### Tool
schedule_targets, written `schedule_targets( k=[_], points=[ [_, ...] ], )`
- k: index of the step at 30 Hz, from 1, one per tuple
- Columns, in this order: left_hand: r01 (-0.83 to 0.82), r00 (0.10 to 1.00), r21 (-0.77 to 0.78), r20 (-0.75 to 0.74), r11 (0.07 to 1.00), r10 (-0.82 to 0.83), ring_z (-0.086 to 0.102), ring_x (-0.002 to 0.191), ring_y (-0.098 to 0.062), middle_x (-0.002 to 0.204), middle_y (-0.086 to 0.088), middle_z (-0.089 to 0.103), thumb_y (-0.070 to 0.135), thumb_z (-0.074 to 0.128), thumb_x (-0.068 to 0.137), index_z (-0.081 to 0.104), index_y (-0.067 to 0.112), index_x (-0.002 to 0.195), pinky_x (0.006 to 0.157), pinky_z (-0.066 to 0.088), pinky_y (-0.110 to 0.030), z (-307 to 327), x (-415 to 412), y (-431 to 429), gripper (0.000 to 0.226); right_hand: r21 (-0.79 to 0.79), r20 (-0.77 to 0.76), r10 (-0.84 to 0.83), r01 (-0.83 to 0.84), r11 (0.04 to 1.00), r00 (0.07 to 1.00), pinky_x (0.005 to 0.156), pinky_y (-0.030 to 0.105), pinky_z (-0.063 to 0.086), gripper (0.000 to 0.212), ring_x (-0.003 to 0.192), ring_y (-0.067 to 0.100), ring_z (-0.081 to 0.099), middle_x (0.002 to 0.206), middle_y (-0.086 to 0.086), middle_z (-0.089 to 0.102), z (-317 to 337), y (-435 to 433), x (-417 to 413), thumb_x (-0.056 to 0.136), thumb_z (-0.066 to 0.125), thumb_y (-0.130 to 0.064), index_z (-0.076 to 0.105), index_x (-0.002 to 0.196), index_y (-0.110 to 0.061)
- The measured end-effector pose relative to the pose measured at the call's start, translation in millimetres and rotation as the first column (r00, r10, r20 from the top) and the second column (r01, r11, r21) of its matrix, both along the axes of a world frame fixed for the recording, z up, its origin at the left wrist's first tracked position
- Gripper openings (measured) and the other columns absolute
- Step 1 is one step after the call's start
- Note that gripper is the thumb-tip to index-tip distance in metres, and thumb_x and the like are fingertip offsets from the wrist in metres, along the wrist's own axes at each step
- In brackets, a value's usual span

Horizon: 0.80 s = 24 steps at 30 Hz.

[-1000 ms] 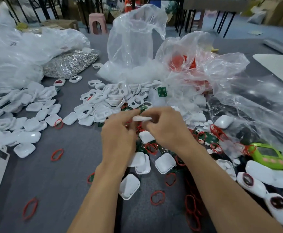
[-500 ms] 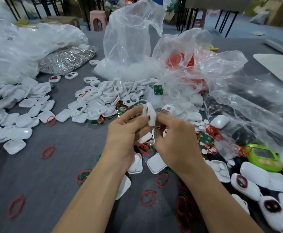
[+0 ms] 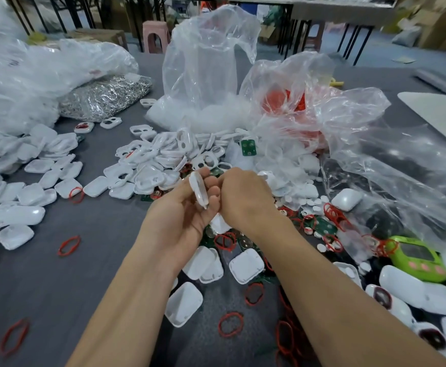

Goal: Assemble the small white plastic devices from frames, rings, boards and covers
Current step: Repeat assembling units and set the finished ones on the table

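Left hand [image 3: 182, 213] grips the white device [image 3: 199, 190] edge-up (fingers curled round it). Right hand [image 3: 245, 200] curled alongside, touching the left fingers — its hold can't be told.

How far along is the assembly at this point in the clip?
Done: one closed white case lies at the right, apparently finished. In hand: the left hand and right hand hold one white part on edge between them. Left: a lot, judging by the heap of loose frames, open covers, red rings and green boards.
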<state>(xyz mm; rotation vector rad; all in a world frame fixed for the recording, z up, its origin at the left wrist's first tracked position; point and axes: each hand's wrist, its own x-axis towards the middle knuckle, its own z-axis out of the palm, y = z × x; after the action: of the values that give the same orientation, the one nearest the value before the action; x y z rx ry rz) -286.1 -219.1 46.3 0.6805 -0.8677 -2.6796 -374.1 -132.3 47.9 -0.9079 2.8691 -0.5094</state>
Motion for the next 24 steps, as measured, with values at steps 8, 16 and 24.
schedule_targets(
  k=[8,16,24],
  points=[
    [-0.13,0.991,-0.028,-0.008,0.991,0.13,0.054,0.066,-0.015,0.091,-0.009,0.067,0.051,0.039,0.106,0.066,0.007,0.109,0.046,0.044,-0.021,3.6,4.2,-0.1,0.052,-0.479,0.096,-0.153,0.181,0.859,0.984,0.072,0.03,0.053,0.018,0.074,0.012,0.066,0.074,-0.009,0.073,-4.6,42.5,7.4,0.092,0.064,-0.016,0.078,0.084,-0.025],
    [0.03,0.997,-0.373,0.08,0.927,0.0,0.034,0.032,-0.018,0.062,-0.017,0.063,0.056,0.026,0.108,0.06,0.008,0.092,0.033,0.021,-0.014,-8.0,2.5,31.6,0.061,-0.727,0.624,0.049,0.556,0.403,0.78,0.051,0.029,0.049,0.024,0.051,0.016,0.059,0.066,0.008,0.072,-12.5,81.1,25.8,0.088,0.07,0.0,0.081,0.074,-0.016],
    [0.11,0.993,-0.509,0.086,0.854,-0.077,0.039,0.037,-0.021,0.062,-0.014,0.059,0.017,0.046,0.09,0.067,0.02,0.065,0.038,0.032,-0.016,-15.7,-3.3,45.9,0.033,-0.678,-0.1,-0.126,0.025,0.734,0.987,0.067,0.021,0.052,0.038,0.074,0.002,0.069,0.081,-0.027,0.072,-12.3,85.4,37.3,0.074,0.085,-0.012,0.073,0.095,-0.041]
  ],
)
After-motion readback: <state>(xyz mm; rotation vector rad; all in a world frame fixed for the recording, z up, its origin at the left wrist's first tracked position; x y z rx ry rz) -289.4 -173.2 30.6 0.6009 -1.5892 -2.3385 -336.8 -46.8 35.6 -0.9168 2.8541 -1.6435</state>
